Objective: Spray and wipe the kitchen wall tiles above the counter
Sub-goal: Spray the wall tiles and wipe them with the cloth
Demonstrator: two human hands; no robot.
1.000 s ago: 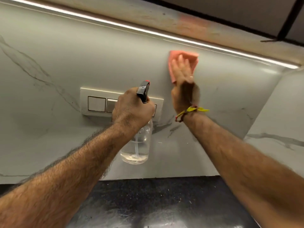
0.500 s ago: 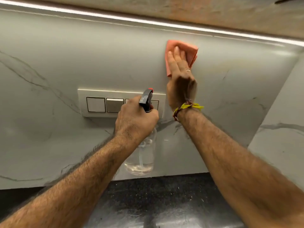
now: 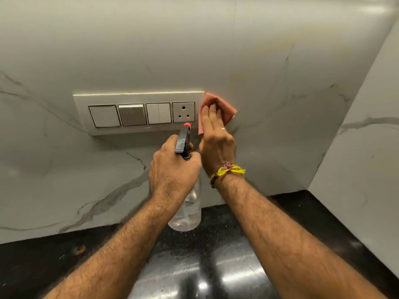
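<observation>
You face a pale grey, marble-look tiled wall [image 3: 248,57] with dark veins running across it, meeting a second matching wall [image 3: 362,134] in a corner on your right. Set into the wall is a long cream switch plate [image 3: 138,98] holding three rocker switches and a three-pin socket [image 3: 183,112] at its right end. Your right hand [image 3: 216,137] lies flat with fingers straight and together, pressing a folded salmon-pink cloth [image 3: 224,106] against the tiles just beside the plate's right edge, touching the wall. A thin ring shows on one finger, and a yellow and red thread band [image 3: 228,170] circles that wrist. Your left hand [image 3: 172,167] is curled tight around the neck of a clear plastic spray bottle [image 3: 187,212], which hangs upright below the fist, just in front of the wall, with a little liquid in it. Its black trigger head with a red nozzle tip [image 3: 187,125] points up toward the socket. Below, a glossy black speckled stone counter [image 3: 216,266] runs along the foot of both walls and mirrors bright light.
</observation>
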